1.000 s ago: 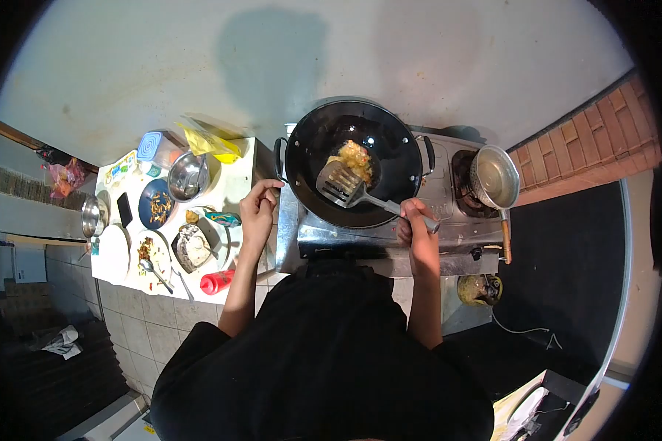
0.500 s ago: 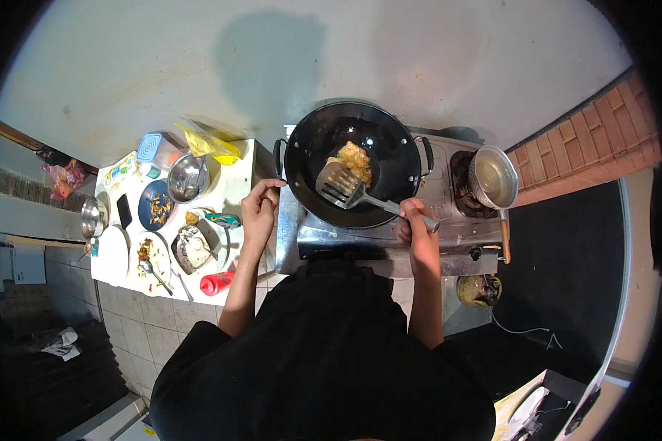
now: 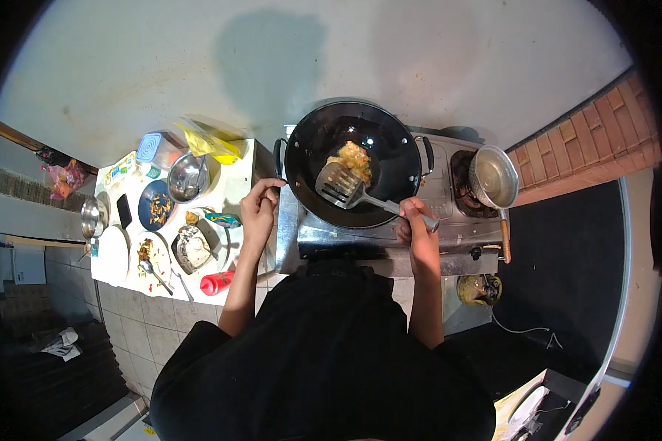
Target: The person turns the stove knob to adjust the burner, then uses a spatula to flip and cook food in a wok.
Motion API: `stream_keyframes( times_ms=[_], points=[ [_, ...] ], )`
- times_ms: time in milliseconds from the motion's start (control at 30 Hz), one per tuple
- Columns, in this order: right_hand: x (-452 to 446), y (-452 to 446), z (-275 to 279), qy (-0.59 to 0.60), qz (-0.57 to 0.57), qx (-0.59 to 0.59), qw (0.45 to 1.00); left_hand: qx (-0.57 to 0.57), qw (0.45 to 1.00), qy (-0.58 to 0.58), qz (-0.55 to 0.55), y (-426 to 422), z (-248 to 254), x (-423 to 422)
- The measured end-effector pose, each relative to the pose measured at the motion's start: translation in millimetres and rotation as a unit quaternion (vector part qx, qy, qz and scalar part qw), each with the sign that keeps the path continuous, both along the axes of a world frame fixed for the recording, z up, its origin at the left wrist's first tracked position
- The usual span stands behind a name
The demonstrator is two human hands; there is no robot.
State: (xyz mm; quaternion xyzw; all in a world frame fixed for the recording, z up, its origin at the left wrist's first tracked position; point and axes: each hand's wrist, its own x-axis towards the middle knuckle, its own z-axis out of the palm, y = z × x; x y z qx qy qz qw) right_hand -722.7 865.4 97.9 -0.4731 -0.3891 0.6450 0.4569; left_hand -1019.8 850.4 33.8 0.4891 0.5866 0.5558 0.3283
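A black two-handled wok (image 3: 391, 158) sits on the stove. A small mound of yellowish food with reddish and green bits (image 3: 355, 157) lies in its middle. My right hand (image 3: 417, 222) is wrapped round the handle of a slotted spatula (image 3: 338, 186). The spatula's metal blade is inside the wok against the near-left side of the food, and the handle crosses the near-right rim. To the left, my left hand (image 3: 259, 213) holds nothing. Its index finger points at the wok's left rim, just below the loop handle; I cannot tell whether it touches. The other fingers are loosely bent.
A saucepan (image 3: 493, 180) with a wooden handle stands on the right burner. The left table holds a steel bowl (image 3: 187, 178), a dark plate of food pieces (image 3: 154, 192), a yellow bag (image 3: 210, 145), a red bottle (image 3: 217, 282) and used plates. Brickwork (image 3: 588, 147) borders the right.
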Motion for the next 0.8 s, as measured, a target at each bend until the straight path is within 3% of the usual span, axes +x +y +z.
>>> stream_keyframes(
  times_ms=[800],
  points=[
    [0.7,0.7,-0.8,-0.006,0.005,-0.02,1.0,0.001,1.0,0.003,0.009,-0.9,-0.6,-0.1]
  ],
)
